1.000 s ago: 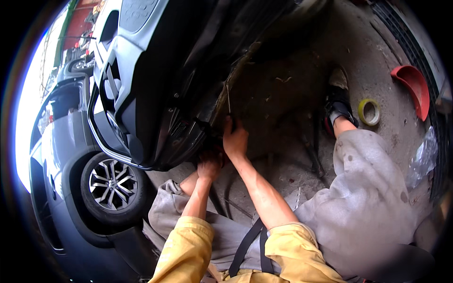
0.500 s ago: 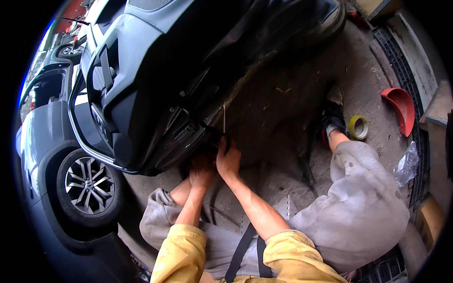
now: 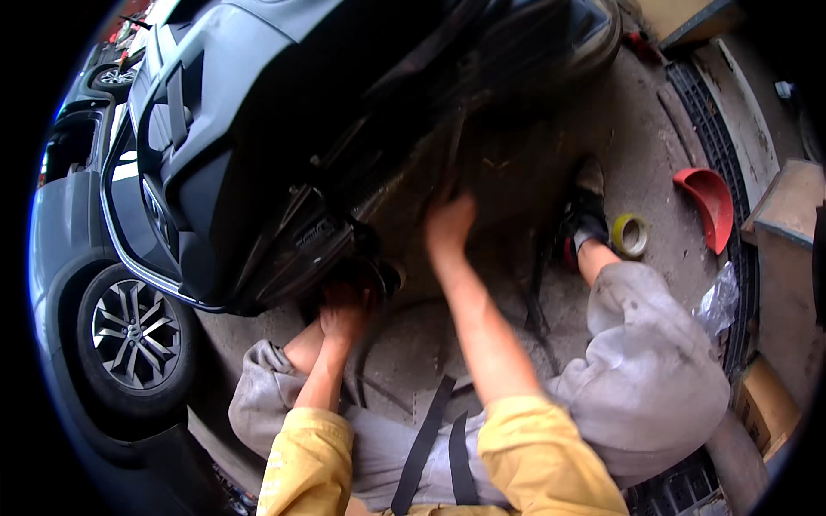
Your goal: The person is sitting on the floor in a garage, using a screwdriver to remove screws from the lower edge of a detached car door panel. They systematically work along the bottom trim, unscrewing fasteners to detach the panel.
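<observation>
While the bare R hand point(image 3: 450, 222) is raised nr the middle of the view, its fingers are curled around the lower end of a long, thin, dark tool point(image 3: 457, 148), which points away from the person; b/c of blur, its exact type is not clear. This tool is nr the lower edge of a large, grey-and-black, moulded car part point(image 3: 245, 112), on its right side. The bare L hand point(image 3: 344, 311) is just below the lower corner of the same part. Its fingers are bent, but the place is v. dark, so I cannot tell if they pinch sth or only touch. To the left stands a black-tyred, multi-spoke wheel point(image 3: 136, 334). On the right, a yellow, ring-shaped tape roll point(image 3: 618, 234) lies beside the person's dark shoe point(image 3: 588, 208), &, farther, a red, curved piece point(image 3: 711, 206).
</observation>
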{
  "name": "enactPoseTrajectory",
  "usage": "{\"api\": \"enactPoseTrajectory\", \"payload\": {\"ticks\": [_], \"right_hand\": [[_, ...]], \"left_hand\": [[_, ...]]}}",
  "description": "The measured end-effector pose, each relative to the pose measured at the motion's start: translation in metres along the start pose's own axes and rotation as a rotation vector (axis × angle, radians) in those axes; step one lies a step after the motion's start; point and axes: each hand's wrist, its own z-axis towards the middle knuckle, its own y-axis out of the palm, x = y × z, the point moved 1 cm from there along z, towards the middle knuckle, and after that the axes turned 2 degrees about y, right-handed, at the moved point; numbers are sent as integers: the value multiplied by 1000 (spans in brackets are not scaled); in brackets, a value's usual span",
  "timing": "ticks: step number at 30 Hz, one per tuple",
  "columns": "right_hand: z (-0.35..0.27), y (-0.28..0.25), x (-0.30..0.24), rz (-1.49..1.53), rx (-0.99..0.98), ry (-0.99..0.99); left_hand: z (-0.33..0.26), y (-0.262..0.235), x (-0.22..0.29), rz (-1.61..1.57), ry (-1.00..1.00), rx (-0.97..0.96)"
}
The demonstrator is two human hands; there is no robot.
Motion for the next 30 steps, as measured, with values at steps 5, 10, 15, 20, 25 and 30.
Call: {"api": "enactPoseTrajectory", "payload": {"ticks": [5, 10, 15, 20, 25, 30], "right_hand": [[-30, 1, 7, -36, 85, -135], [-46, -4, -4, 48, -2, -30], [-34, -48, -39, -183, -76, -207], [-39, -72, -56, -441, -88, -443], [-28, -89, -66, -548, -99, -490], [-22, -95, -79, -632, -118, -518]], "left_hand": [[7, -12, 9, 74, -54, -10], [9, -2, -9, 80, -12, -68], [4, -2, 5, 54, -115, -39], [7, 0, 0, 7, -98, -39], [16, -3, 4, -4, -110, -69], [12, 2, 2, 16, -98, 5]]}}
